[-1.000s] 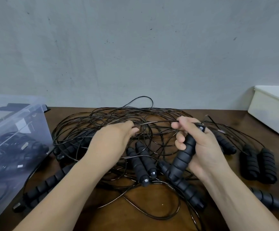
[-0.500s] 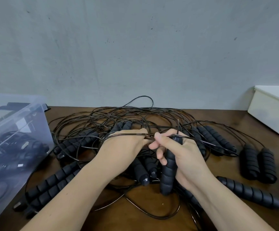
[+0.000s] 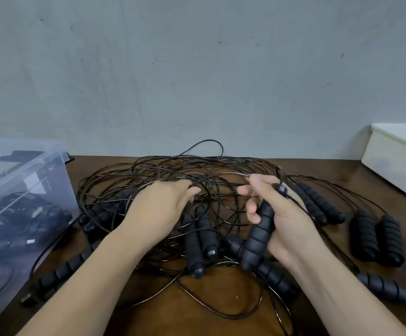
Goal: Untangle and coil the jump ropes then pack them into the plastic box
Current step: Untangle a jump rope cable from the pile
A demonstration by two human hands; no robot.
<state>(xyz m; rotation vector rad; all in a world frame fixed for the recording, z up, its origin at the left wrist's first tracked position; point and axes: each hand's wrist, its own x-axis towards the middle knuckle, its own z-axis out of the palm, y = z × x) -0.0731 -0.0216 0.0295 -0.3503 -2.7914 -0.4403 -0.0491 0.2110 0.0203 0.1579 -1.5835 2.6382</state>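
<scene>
A tangle of thin black jump-rope cords covers the middle of the brown table, with several ribbed black handles among them. My right hand grips one ribbed handle, which hangs tilted downward, and its fingertips hold the cord leaving that handle's top. My left hand lies over the tangle, its fingers curled round strands of cord near the centre. A pair of handles lies between my hands. The clear plastic box stands at the left with coiled ropes inside.
A white tub sits at the back right. More handles lie at the right, front right and front left. A grey wall closes off the back of the table.
My hands have drawn apart again after meeting at the centre. The right hand has moved right and the handle in it now hangs more slanted. The left hand has shifted back left along the cords.
</scene>
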